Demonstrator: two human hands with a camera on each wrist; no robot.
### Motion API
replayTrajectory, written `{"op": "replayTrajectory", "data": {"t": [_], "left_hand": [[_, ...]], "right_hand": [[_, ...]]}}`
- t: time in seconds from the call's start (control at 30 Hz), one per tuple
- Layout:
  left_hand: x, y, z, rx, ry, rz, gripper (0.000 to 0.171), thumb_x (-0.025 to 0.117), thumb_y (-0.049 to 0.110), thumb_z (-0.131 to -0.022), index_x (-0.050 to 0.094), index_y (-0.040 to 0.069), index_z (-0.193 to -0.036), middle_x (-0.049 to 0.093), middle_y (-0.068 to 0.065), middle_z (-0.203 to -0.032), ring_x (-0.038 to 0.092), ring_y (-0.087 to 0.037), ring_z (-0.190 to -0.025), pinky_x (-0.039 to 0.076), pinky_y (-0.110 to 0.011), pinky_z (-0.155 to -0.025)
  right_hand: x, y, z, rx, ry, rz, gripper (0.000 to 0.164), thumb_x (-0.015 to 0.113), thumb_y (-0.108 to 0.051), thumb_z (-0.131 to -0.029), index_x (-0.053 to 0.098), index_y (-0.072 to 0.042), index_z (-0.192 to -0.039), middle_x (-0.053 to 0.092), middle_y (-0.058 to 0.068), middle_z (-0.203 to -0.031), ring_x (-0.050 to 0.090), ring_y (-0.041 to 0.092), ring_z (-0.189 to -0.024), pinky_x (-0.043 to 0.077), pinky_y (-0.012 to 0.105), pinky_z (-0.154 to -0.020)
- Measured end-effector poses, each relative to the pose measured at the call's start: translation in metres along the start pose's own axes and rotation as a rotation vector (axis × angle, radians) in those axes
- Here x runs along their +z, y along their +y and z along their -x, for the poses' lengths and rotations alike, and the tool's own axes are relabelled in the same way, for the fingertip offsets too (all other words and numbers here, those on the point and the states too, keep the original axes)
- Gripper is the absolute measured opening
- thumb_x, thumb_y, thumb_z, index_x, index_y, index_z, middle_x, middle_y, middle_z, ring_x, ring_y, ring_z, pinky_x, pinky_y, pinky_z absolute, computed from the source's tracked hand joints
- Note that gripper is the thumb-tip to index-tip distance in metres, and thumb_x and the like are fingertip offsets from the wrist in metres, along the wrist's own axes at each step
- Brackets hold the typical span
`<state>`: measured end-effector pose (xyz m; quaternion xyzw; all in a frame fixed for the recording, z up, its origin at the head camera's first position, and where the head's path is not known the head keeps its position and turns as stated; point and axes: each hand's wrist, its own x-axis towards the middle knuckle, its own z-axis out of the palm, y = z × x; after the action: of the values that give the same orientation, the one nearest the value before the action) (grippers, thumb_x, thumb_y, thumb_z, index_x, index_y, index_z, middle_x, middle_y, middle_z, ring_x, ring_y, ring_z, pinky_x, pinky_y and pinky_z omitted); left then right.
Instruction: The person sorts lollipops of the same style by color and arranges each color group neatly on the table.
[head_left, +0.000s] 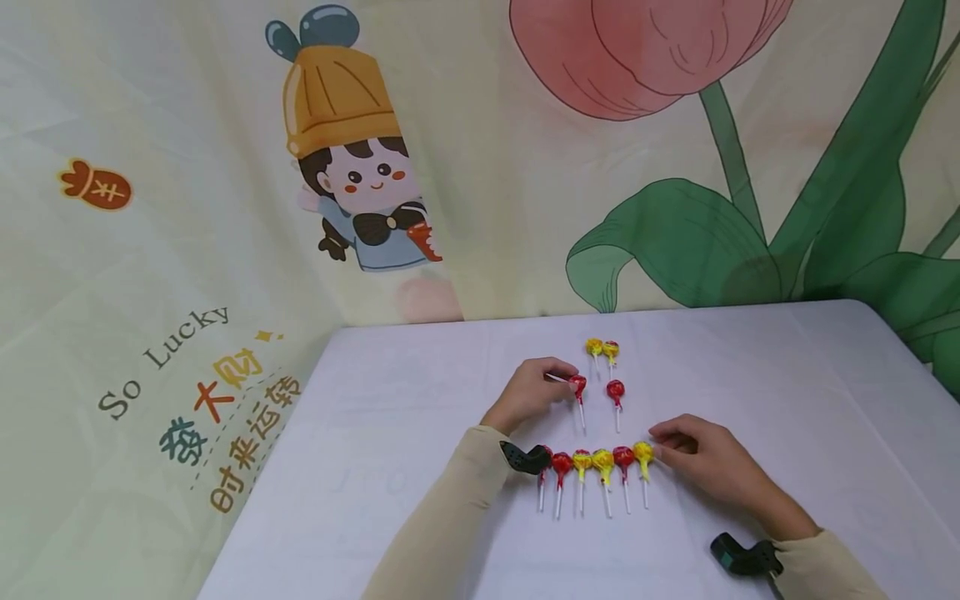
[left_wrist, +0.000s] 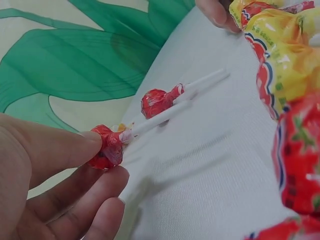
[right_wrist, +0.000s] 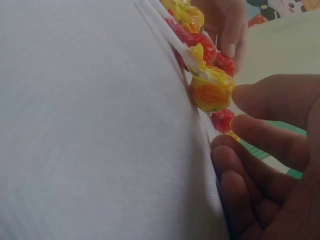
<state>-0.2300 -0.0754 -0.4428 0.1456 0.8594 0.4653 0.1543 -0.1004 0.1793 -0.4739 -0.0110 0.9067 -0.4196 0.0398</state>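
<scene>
My left hand [head_left: 534,392] pinches the head of a red lollipop [left_wrist: 106,147] between thumb and fingers, its white stick pointing toward the front. To the right of it a second red lollipop [head_left: 616,390] lies apart on the table. My right hand [head_left: 708,458] is at the right end of a row of red and yellow lollipops. Its thumb tip is at the end yellow lollipop [right_wrist: 212,92], seemingly touching it, with the other fingers loosely bent and not around it. A red lollipop [head_left: 562,465] lies near the row's left end, partly behind the left wrist camera.
Two yellow lollipops [head_left: 595,347] lie side by side at the back of the white table [head_left: 420,375]. The row holds several lollipops, sticks toward the front. A printed cloth [head_left: 480,167] hangs behind the table. Each wrist carries a black camera [head_left: 746,556].
</scene>
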Motion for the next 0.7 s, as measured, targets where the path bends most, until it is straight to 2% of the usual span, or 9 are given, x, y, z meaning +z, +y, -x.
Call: {"op": "replayTrajectory", "data": {"t": [0.37, 0.7], "left_hand": [[0.010, -0.003, -0.009, -0.010, 0.008, -0.048, 0.014, 0.075, 0.023, -0.090, 0.076, 0.027, -0.104, 0.066, 0.012, -0.104, 0.060, -0.015, -0.094, 0.052, -0.032, -0.077], [0.016, 0.000, -0.014, -0.007, 0.021, -0.072, 0.013, 0.074, 0.022, -0.091, 0.076, 0.027, -0.103, 0.067, 0.012, -0.101, 0.060, -0.013, -0.098, 0.051, -0.035, -0.085]], "right_hand": [[0.002, 0.000, -0.001, 0.006, 0.005, -0.007, 0.029, 0.076, -0.020, -0.091, 0.070, -0.009, -0.117, 0.065, 0.002, -0.108, 0.057, 0.018, -0.090, 0.053, 0.031, -0.079], [0.003, 0.001, -0.002, 0.003, 0.003, -0.005, 0.030, 0.076, -0.021, -0.090, 0.070, -0.010, -0.117, 0.064, 0.002, -0.108, 0.057, 0.018, -0.090, 0.053, 0.029, -0.077]]}}
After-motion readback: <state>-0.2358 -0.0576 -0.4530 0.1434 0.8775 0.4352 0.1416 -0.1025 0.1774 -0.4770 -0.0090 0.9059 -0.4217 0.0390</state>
